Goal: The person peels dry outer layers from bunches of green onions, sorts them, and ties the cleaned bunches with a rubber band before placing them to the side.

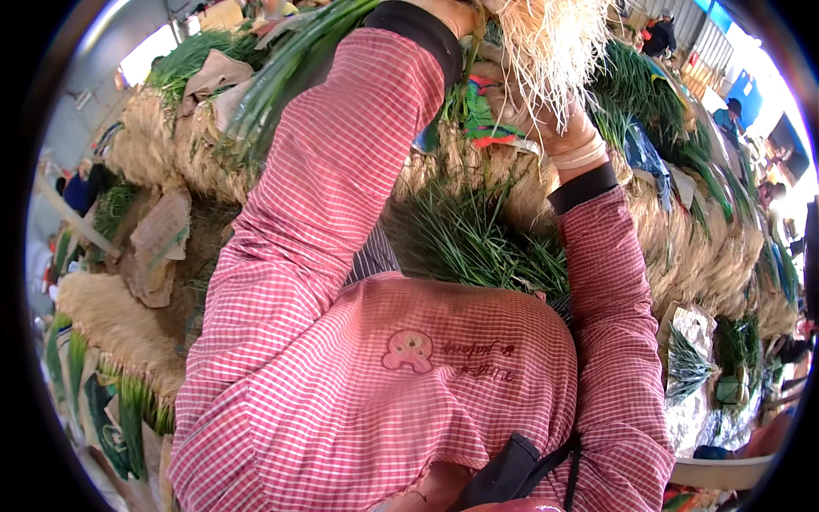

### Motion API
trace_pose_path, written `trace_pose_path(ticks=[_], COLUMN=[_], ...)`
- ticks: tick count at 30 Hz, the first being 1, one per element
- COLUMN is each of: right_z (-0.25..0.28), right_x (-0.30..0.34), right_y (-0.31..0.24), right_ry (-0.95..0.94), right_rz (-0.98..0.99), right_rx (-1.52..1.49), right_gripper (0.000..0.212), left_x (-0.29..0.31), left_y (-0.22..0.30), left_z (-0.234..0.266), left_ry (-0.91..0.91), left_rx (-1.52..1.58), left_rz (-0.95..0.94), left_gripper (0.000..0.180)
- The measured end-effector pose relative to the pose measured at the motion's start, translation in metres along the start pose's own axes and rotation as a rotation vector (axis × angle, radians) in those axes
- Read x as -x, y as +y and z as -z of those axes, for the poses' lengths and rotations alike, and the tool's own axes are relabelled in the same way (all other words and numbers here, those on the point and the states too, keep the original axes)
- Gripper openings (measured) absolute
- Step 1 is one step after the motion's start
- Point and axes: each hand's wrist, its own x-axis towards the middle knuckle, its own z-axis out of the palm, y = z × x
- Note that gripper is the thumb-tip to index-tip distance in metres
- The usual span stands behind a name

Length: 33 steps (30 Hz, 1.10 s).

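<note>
Smock [375,427]: dark lettering [490,362], bear print [408,352]
Scallions [550,32]: pale stringy roots [567,68], green leaves [299,72]
Left hand [452,14]: cropped, can't tell its grip
Right hand [559,135]: at the roots, grip unclear

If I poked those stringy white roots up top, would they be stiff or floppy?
Probably floppy: the white roots are long, thin strands dangling by the right hand. They'd likely feel light for such a big tuft, since each strand looks fine. A few might snag, because loose ends stick out.
</note>
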Motion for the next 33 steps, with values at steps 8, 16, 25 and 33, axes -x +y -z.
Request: trace_pose_path(ticks=[8,16,25,33], right_z=[-0.074,-0.084,-0.033,-0.027], right_x=[0.011,0.083,-0.046,-0.013], right_y=[-0.059,0.004,0.035,0.065], right_ry=[0.362,-0.213,0.386,0.333], right_rz=[-0.248,-0.455,0.654,-0.107], right_rx=[-0.744,0.090,1.374,0.329], right_gripper=[0.029,0.020,0.053,0.038], left_x=[0.023,0.030,0.044,0.039], left_y=[0.028,0.042,0.011,0.033], left_z=[0.026,0.033,0.016,0.036], left_ry=[-0.314,-0.252,-0.216,-0.147], left_rx=[-0.121,-0.082,-0.337,-0.782], left_rz=[-0.007,-0.051,-0.041,-0.265], left_gripper=[0.031,0.034,0.035,0.042])
